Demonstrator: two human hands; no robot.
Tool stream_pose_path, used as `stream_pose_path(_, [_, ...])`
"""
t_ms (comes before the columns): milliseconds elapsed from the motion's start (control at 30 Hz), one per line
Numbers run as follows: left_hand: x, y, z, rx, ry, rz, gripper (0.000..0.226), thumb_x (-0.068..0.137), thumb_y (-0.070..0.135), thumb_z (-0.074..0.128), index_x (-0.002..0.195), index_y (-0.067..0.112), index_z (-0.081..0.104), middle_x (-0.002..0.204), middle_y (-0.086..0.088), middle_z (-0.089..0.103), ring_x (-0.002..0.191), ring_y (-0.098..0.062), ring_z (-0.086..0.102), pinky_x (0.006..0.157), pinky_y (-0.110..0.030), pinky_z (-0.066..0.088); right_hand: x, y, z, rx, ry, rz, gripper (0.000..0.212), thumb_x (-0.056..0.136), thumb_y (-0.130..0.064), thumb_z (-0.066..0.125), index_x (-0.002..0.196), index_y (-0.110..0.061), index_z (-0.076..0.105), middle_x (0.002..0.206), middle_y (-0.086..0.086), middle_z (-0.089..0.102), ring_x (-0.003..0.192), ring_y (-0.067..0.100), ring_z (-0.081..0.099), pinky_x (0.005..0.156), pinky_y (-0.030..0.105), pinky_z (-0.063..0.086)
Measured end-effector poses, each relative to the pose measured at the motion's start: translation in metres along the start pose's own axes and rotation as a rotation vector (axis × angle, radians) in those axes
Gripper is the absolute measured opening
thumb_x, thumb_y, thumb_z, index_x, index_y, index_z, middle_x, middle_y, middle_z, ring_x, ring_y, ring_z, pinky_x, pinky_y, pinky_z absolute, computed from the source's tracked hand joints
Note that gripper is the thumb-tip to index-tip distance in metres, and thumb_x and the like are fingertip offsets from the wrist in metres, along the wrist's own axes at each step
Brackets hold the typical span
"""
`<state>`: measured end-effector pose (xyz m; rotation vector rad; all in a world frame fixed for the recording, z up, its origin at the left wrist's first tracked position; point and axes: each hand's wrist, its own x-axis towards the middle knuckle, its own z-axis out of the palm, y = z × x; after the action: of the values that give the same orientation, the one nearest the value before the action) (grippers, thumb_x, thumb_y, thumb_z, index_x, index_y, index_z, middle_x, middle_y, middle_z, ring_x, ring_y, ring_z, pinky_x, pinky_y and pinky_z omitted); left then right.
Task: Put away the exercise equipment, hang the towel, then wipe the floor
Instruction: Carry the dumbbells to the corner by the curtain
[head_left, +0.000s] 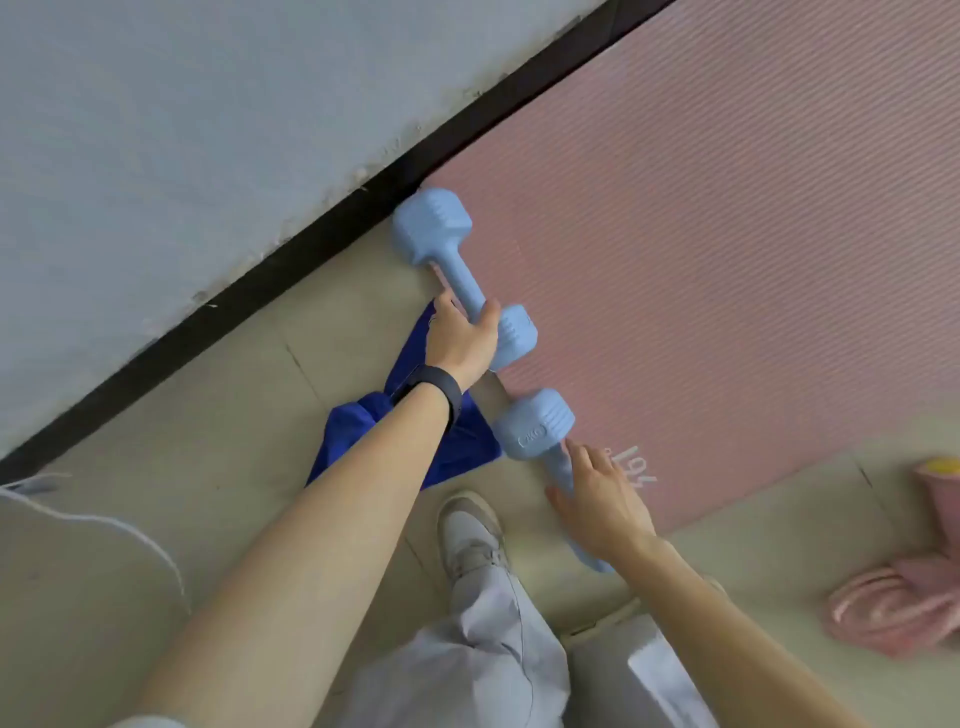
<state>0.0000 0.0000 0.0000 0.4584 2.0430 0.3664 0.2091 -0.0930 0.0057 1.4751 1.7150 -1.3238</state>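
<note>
Beside pink mat (727, 234): left hand (460, 343) fingers (444, 304) grip pale-blue dumbbell (464, 282); right hand (602, 499) fingers (580, 458) wide over second dumbbell (535, 423).

Light-blue dumbbells: two, the far dumbbell (462, 270) and the near dumbbell (535, 426). Pink mat (727, 234): one. Blue towel (475, 449): one. Hands: two, left hand (460, 340), right hand (608, 499). Black wristband (441, 389): one. Grey shoe (470, 535): one. White cord (78, 517): one. Pink bundle (893, 608): one.

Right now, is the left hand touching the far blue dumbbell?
Touching. The head view shows the left hand with its thumb and fingers wrapped round the handle of the far blue dumbbell.
</note>
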Motion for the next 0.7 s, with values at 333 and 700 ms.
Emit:
stream_pose_path(333, [0.055,0.009,0.017,-0.173,0.117,-0.085,0.064,0.100,0.020,0.050,0.153,0.011,0.015,0.141,-0.011,0.048,0.125,-0.030,0.054,0.095,-0.036,0.045,0.033,0.011,0.025,0.186,0.018,-0.067,0.020,0.099,-0.016,0.051,0.114,-0.009,0.039,0.107,0.011,0.057,0.086,0.033,0.058,0.073,0.042,0.046])
stream_pose_path(700, [-0.147,0.017,-0.056,0.065,-0.096,-0.155,0.050,0.093,0.018,0.057,0.137,0.014,0.032,0.109,-0.011,0.061,0.094,-0.030,0.063,0.086,-0.044,0.051,-0.142,0.001,-0.100,0.321,0.149,0.087,0.025,0.097,-0.013,0.053,0.115,-0.005,0.039,0.086,0.015,0.060,0.079,0.043,0.058,0.068,0.046,0.044])
